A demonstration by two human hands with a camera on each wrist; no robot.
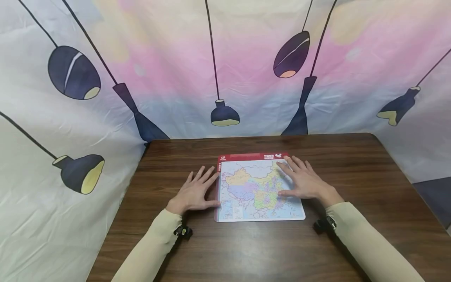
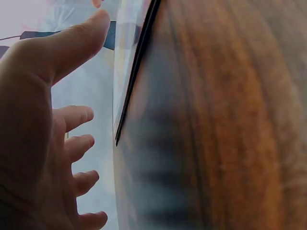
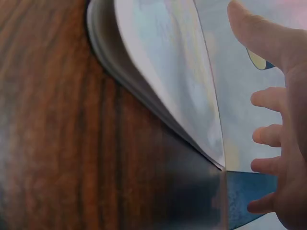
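Map board flat on surface between your hands: left hand released, fingertips at its left edge; right hand flat on top, released.

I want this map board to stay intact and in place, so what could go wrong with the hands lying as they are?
1. The left hand lies flat on the wooden table, only its thumb at the map puzzle board's left edge; a nudge could slide the board right.
2. The right hand rests flat on the map with spread fingers, with no grip; pressing or dragging might shift pieces, if they are loose.
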